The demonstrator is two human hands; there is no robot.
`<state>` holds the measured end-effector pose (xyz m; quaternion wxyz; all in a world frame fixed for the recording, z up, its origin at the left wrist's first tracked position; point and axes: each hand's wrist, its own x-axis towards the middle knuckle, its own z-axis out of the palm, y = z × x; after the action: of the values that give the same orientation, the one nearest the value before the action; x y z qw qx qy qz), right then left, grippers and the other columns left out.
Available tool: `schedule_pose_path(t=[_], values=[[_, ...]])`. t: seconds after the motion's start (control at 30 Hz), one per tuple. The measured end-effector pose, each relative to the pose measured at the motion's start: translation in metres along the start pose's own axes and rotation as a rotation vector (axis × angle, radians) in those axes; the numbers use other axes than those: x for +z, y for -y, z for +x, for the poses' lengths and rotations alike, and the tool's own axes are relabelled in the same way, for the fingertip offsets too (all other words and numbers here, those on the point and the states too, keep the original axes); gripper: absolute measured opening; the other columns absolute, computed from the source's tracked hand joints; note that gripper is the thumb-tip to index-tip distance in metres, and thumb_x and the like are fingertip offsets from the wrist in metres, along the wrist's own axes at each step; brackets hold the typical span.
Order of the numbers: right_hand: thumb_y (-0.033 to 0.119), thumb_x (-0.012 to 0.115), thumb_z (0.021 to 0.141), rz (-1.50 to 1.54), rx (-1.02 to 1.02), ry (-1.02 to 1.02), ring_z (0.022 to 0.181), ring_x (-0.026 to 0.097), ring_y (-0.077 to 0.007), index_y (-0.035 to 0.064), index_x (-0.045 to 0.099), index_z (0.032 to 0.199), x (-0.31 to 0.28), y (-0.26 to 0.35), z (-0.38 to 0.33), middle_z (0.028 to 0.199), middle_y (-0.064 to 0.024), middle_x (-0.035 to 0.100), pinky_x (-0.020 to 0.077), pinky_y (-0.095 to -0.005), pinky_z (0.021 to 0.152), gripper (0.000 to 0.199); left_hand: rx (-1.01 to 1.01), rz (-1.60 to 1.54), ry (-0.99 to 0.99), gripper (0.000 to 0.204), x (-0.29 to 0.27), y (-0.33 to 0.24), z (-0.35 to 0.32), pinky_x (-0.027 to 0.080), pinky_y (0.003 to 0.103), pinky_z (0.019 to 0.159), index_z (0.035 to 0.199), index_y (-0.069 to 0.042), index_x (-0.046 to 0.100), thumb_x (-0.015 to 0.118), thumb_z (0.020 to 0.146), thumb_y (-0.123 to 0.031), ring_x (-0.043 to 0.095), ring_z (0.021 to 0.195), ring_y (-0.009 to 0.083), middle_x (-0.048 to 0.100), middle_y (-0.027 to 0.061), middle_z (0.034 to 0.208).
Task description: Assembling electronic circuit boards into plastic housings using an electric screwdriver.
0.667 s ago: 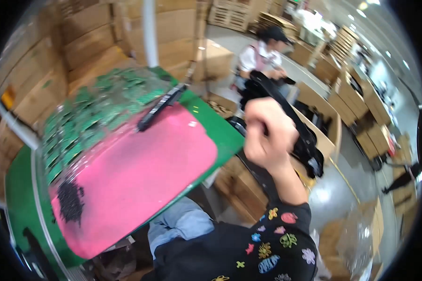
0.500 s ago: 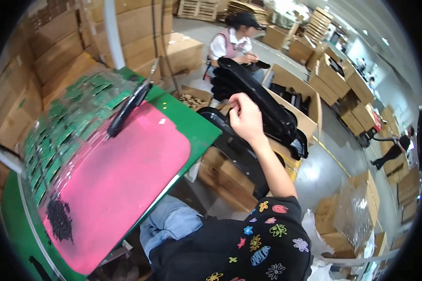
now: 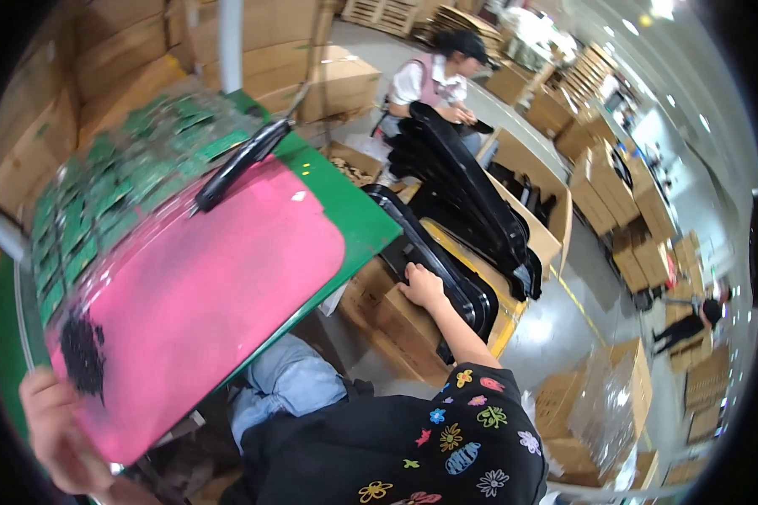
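Note:
My right hand [image 3: 424, 287] is down at the near edge of a long black plastic panel [image 3: 446, 273], its fingers bent around that edge. This panel lies beside my bench, over cardboard boxes. My left hand [image 3: 59, 433], blurred, has come in at the lower left beside a heap of small black screws [image 3: 83, 355]; its fingers are smeared. The heap sits on a pink mat [image 3: 227, 269] on the green bench top [image 3: 358, 223]. A black power screwdriver [image 3: 242, 165] lies across the mat's far edge.
Green circuit boards [image 3: 101, 189] in clear packing line the bench's far left. More black panels [image 3: 472, 181] are stacked beyond my right hand, near an open carton [image 3: 556, 223]. A seated co-worker [image 3: 438, 84] handles a dark part. Another carton with clear plastic [image 3: 598, 412] stands at right.
My right hand has dropped from above the black panels to the lower panel's near edge. My left hand has entered at the lower left. The whole view has shifted slightly.

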<state>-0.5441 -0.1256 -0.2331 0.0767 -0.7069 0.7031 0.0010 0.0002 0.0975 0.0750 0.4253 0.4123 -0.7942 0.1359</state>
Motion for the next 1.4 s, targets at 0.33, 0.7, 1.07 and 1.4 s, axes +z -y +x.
schedule_pose_path(t=[0.33, 0.7, 1.07, 1.4], values=[[0.022, 0.058, 0.092, 0.213, -0.119, -0.316, 0.089, 0.061, -0.0457, 0.0048, 0.053, 0.094, -0.035, 0.014, -0.029, 0.096, -0.0195, 0.061, 0.0514, -0.0531, 0.072, 0.018, -0.040, 0.018, 0.061, 0.029, 0.034, -0.108, 0.078, 0.045, 0.038, 0.059, 0.073, -0.006, 0.062, 0.063, 0.046, -0.018, 0.056, 0.064, 0.0259, 0.062, 0.0078, 0.078], [-0.004, 0.060, 0.089, 0.267, -0.435, -0.652, 0.067, 0.048, -0.0419, -0.0021, 0.044, 0.079, -0.143, 0.067, -0.073, 0.077, -0.0202, 0.043, 0.0385, -0.0457, 0.056, 0.019, -0.018, -0.071, -0.065, 0.025, 0.063, -0.071, 0.099, 0.047, 0.038, 0.058, 0.068, -0.005, 0.055, 0.063, 0.047, -0.016, 0.060, 0.067, 0.0222, 0.061, 0.0074, 0.073], [0.013, 0.066, 0.073, -0.227, -1.313, -0.018, 0.066, 0.060, -0.0194, 0.0103, 0.049, 0.080, -0.220, 0.203, -0.061, 0.075, -0.0036, 0.047, 0.0496, -0.0321, 0.048, 0.019, -0.237, 0.110, 0.317, 0.041, 0.087, 0.058, 0.039, 0.049, 0.044, 0.087, 0.116, 0.000, 0.055, 0.068, 0.080, -0.014, 0.059, 0.098, 0.0337, 0.061, 0.0139, 0.104], [0.004, 0.062, 0.083, -0.003, -1.138, -0.292, 0.109, 0.056, -0.0351, 0.0044, 0.058, 0.113, -0.257, 0.352, 0.131, 0.110, -0.0159, 0.061, 0.0454, -0.0420, 0.098, 0.030, -0.639, 0.064, 0.671, 0.020, 0.075, 0.100, -0.012, 0.050, 0.048, 0.075, 0.088, 0.003, 0.057, 0.068, 0.083, -0.013, 0.062, 0.092, 0.0400, 0.062, 0.0187, 0.093]])
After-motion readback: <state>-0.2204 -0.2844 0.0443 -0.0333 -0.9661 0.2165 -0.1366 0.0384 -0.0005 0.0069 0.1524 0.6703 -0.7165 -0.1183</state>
